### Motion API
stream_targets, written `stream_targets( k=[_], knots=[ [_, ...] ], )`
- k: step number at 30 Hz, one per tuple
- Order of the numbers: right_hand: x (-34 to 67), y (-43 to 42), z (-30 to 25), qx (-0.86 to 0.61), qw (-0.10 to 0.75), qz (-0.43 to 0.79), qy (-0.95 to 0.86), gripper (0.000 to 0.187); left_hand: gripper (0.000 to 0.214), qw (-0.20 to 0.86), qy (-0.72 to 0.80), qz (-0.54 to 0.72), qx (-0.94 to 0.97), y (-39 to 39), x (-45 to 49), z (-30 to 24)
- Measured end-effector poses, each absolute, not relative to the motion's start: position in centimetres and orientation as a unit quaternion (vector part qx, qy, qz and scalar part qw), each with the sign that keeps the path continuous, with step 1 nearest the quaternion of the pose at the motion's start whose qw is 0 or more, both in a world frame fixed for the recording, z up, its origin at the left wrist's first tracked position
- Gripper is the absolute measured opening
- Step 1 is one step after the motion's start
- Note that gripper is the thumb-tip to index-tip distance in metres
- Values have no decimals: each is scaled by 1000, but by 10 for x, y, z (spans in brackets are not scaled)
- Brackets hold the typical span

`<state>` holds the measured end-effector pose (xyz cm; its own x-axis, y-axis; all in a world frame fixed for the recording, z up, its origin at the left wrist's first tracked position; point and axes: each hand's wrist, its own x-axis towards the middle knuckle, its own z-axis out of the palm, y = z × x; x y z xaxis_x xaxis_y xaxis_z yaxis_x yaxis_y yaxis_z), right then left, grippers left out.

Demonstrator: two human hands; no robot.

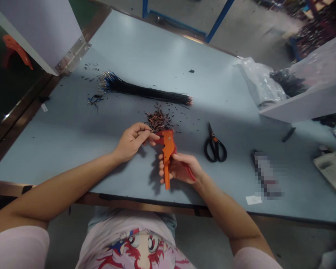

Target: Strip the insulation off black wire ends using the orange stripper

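Observation:
My right hand (pixel 182 168) is wrapped around an orange and red wire stripper (pixel 168 149), its jaw end pointing away from me and its red handle against my palm. My left hand (pixel 136 141) is closed in a pinch right beside the jaws. What sits between its fingertips is too small to make out. Just beyond the tool lies a pile of short copper and black wire pieces (pixel 157 120). Farther back, a bundle of black wires (pixel 145 91) stretches across the table, with metal-tipped blue ends at the left and bare copper ends at the right.
Black-handled scissors (pixel 215 147) lie right of the stripper. Beyond them are a blurred-out object (pixel 267 173) and a white label (pixel 253 200). Plastic bags (pixel 264 82) rest by a panel (pixel 305 104) at right. Blue scraps (pixel 95 100) lie at left, near an upright panel (pixel 44 30).

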<state>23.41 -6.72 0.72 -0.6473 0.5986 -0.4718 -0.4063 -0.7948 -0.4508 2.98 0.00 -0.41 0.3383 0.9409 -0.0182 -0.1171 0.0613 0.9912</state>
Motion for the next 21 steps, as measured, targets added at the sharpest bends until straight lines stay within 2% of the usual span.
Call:
stream_targets(
  k=[3,10,21],
  knots=[
    [230,-69,6,-323,263,894,-166,27,21,617,379,434,536,0,30,-5],
    [228,-70,7,-313,340,865,-194,36,15,604,383,445,539,0,30,-5],
    [229,-72,11,-290,372,864,-179,37,15,645,364,385,551,-13,33,-1]
  ],
)
